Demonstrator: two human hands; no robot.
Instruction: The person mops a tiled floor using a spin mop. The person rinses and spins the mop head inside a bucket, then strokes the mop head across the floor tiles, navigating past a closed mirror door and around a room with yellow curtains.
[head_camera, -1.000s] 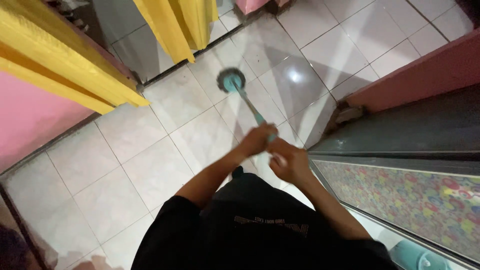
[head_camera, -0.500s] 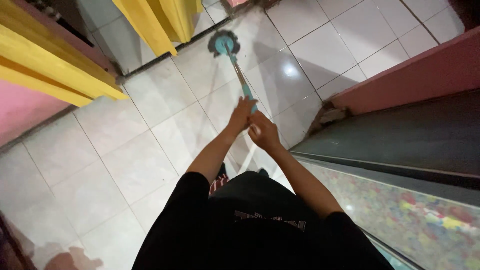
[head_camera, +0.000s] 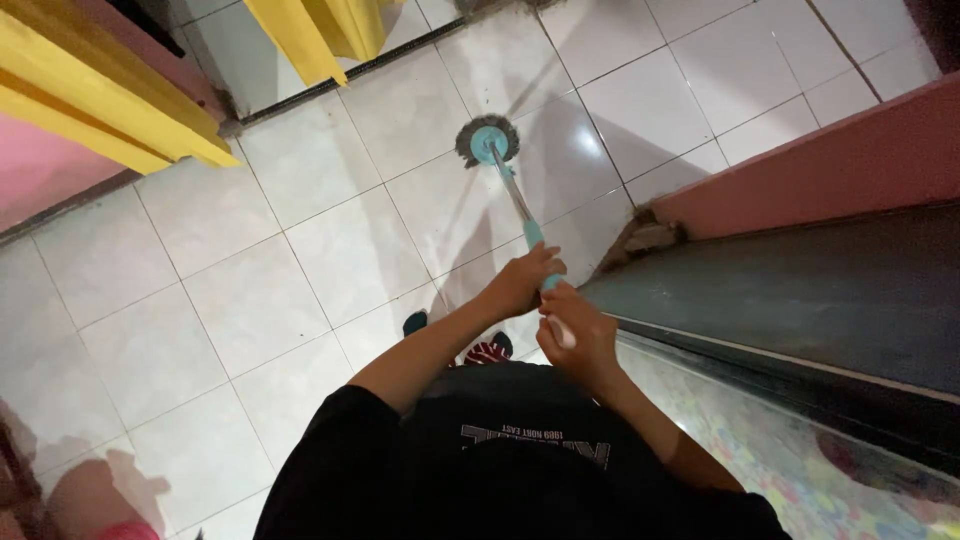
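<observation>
Since the earlier frame, the round mop head (head_camera: 488, 141) has drawn back from the yellow curtain (head_camera: 320, 30) toward the person and now rests flat on the white floor tiles (head_camera: 250, 290). Left hand (head_camera: 522, 283) is wrapped closed around the mop handle (head_camera: 515, 195), higher up. Right hand (head_camera: 578, 335) is clenched on the handle's near end, just beside a dark countertop (head_camera: 800, 300).

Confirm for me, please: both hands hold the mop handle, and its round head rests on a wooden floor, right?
Not quite: the head view shows the floor is pale tile, not wood. Both the left hand and right hand do hold the mop handle.
</observation>
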